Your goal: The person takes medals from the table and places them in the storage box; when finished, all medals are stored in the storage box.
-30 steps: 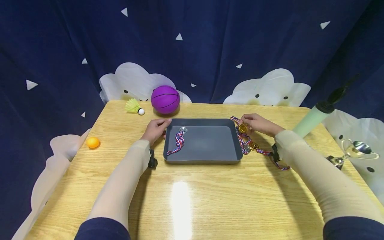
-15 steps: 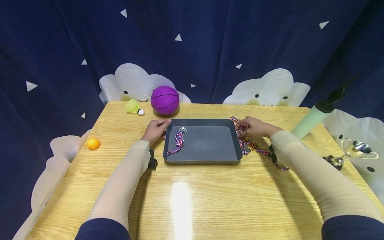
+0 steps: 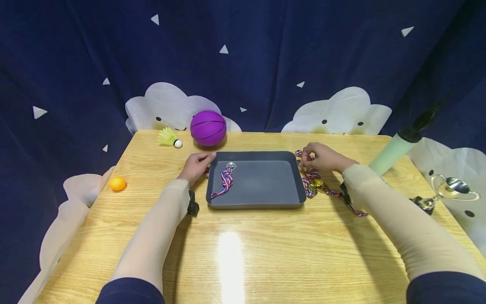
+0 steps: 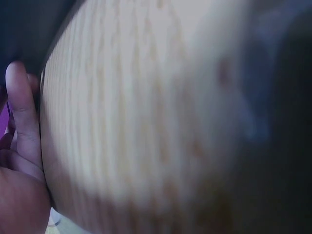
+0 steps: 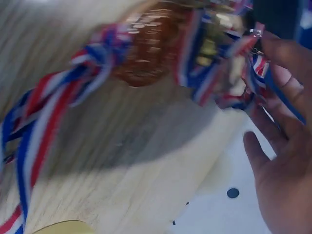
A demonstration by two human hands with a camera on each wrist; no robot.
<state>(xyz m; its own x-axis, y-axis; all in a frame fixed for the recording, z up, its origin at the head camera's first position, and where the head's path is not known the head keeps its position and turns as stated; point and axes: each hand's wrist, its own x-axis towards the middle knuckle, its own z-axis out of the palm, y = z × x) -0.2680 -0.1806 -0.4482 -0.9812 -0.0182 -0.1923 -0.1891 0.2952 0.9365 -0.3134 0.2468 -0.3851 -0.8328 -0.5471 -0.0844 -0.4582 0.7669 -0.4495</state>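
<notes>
step: right hand [image 3: 320,157] pinches medal ribbons [image 3: 312,179] beside tray [image 3: 258,200]
left hand [image 3: 197,164]: relaxed, steadies tray edge
next: lift one medal free of tangle

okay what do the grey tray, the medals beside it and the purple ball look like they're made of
The grey tray looks like matte moulded plastic: even colour, rounded rim, no glare. The medals seem to be shiny gold-toned metal, possibly plated plastic, on woven red, white and blue ribbons. The purple ball looks like rubber, dull with dark grooves.
</notes>
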